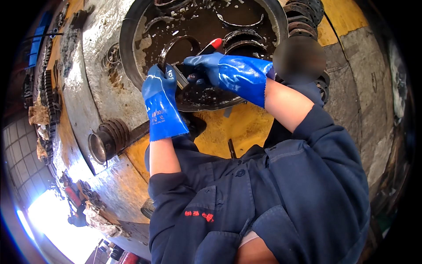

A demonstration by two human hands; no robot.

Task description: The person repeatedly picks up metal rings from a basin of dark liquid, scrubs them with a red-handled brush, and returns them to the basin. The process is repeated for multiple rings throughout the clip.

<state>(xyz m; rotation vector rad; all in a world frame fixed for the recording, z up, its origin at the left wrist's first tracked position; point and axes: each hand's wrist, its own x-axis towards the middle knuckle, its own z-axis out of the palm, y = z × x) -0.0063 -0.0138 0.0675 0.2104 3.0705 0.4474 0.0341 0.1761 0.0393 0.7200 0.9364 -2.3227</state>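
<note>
Both my hands wear long blue rubber gloves and meet over the near left part of a large round metal basin (127,48) of dark, dirty liquid. My left hand (159,81) is closed on the near edge of a dark, wet metal ring (163,53), which stands tilted up from the liquid. In my right hand (205,69), fingers curled, is a hand tool with a dark handle and a red end (216,43). A flat metal piece (180,78) shows between the hands, apparently the tool's working end; its exact kind is unclear.
Curved metal parts (244,43) lie in the basin's liquid. Stacked dark rings (303,20) stand beyond its right rim, near a blurred patch. More stacked rings (110,138) sit at left on the metal-covered surface. Yellow board (237,130) shows between the basin and my body.
</note>
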